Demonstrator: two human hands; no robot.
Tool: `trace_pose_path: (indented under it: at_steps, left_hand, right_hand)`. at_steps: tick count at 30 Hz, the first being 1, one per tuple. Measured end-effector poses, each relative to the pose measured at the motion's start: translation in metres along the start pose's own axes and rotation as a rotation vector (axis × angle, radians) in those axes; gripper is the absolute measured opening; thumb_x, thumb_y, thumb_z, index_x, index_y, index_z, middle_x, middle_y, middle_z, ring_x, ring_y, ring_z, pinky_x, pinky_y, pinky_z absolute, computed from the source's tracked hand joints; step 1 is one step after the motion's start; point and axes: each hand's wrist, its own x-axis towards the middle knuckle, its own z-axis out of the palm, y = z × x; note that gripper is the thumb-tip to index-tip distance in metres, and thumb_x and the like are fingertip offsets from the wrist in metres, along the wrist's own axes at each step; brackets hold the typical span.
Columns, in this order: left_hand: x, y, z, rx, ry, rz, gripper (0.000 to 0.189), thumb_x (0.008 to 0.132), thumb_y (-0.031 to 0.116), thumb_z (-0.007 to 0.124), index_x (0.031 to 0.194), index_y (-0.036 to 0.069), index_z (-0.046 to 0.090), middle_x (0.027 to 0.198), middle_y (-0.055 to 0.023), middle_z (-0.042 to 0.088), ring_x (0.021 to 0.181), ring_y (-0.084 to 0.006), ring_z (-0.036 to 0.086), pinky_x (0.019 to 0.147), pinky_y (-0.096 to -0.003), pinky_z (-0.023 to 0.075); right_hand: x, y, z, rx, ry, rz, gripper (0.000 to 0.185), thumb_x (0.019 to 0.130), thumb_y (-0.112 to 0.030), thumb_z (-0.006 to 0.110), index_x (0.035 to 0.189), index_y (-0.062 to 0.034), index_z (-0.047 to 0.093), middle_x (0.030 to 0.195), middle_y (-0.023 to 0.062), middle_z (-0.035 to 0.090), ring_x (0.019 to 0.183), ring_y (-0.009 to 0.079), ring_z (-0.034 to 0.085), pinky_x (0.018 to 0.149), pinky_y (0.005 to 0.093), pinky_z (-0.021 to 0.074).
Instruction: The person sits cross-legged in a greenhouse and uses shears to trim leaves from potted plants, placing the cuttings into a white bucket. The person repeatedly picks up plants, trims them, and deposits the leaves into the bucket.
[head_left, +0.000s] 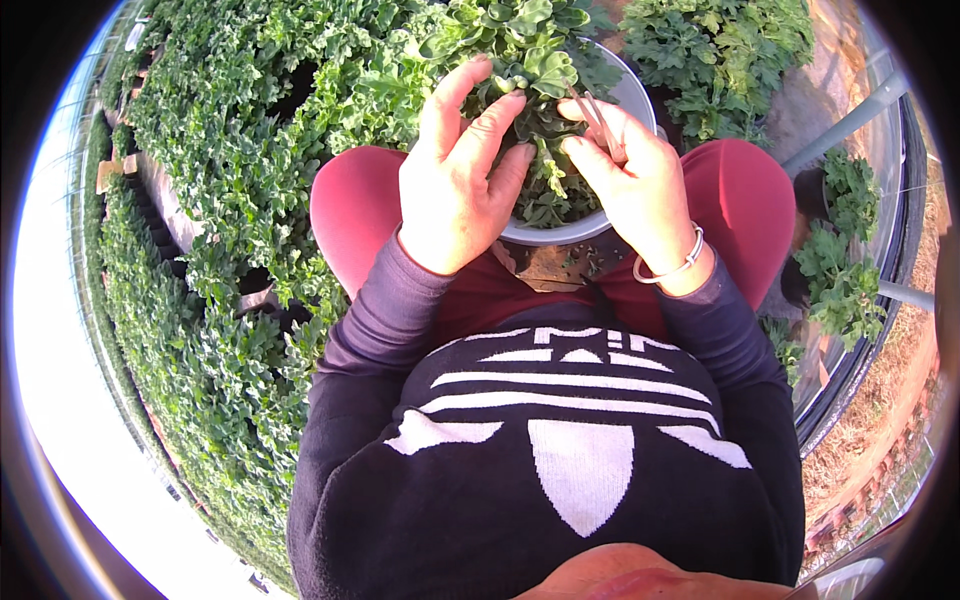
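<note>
A leafy green plant stands at the near side of a pale round bucket between the person's knees. My left hand reaches over it from the left. Its fingers are apart, with the tips at the leaves, and no held thing shows. In my right hand is a pair of thin metal tweezers, pointing up towards the foliage. The right thumb and forefinger sit close to the stems at the plant's right side. Cut or loose-looking leaves lie low inside the bucket.
Dense rows of leafy plants fill the left. More foliage grows at the upper right. Potted plants stand right of the knee, near grey metal pipes. Brown ground shows below the bucket.
</note>
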Motion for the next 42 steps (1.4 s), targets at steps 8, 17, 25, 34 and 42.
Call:
trace_pose_path:
  at_steps: [8,17,25,34,42]
  left_hand:
    - [-0.002,-0.003,0.000,-0.094,-0.032,-0.094,0.046,0.075,0.005,0.082,0.119,0.005,0.069,0.141,-0.0172,0.053,0.105,-0.0311,0.069,0.083,-0.0354,0.0602]
    - [-0.007,-0.006,0.004,-0.289,0.024,-0.120,0.057,0.070,0.002,0.087,0.118,0.003,0.056,0.139,-0.0176,0.055,0.064,-0.0157,0.062,0.062,-0.0284,0.0554]
    - [-0.012,-0.007,0.003,-0.300,0.007,-0.123,0.052,0.070,-0.004,0.087,0.110,0.003,0.054,0.142,-0.0174,0.052,0.070,-0.0119,0.064,0.066,-0.0273,0.0558]
    - [-0.013,-0.006,0.001,-0.267,0.004,-0.095,0.038,0.071,-0.001,0.088,0.096,0.004,0.059,0.137,-0.0150,0.054,0.070,-0.0125,0.064,0.065,-0.0280,0.0575]
    - [-0.013,-0.009,0.001,-0.263,-0.010,-0.098,0.035,0.071,0.001,0.089,0.091,0.004,0.060,0.130,-0.0137,0.056,0.069,-0.0123,0.065,0.062,-0.0276,0.0566]
  right_hand:
    - [-0.004,-0.005,-0.002,0.015,0.059,0.026,0.036,0.098,-0.002,0.065,0.134,-0.0022,0.061,0.109,-0.0011,0.067,0.089,0.0039,0.057,0.083,0.0194,0.0480]
    - [-0.003,0.003,0.002,0.110,0.102,0.003,0.033,0.097,-0.005,0.068,0.129,-0.0014,0.062,0.096,0.0000,0.070,0.078,0.0022,0.058,0.071,0.0211,0.0501]
    - [-0.004,-0.001,-0.002,-0.017,0.076,0.106,0.024,0.098,-0.006,0.069,0.121,-0.0025,0.065,0.090,-0.0056,0.066,0.076,0.0004,0.055,0.068,0.0188,0.0463]
    - [-0.004,0.005,-0.001,0.044,0.088,0.077,0.014,0.098,-0.004,0.067,0.111,-0.0039,0.067,0.084,-0.0064,0.064,0.071,0.0000,0.052,0.063,0.0191,0.0432]
    - [-0.003,0.008,0.000,0.078,0.110,0.065,0.009,0.097,-0.003,0.068,0.106,-0.0032,0.067,0.080,-0.0064,0.062,0.069,-0.0006,0.051,0.060,0.0183,0.0409]
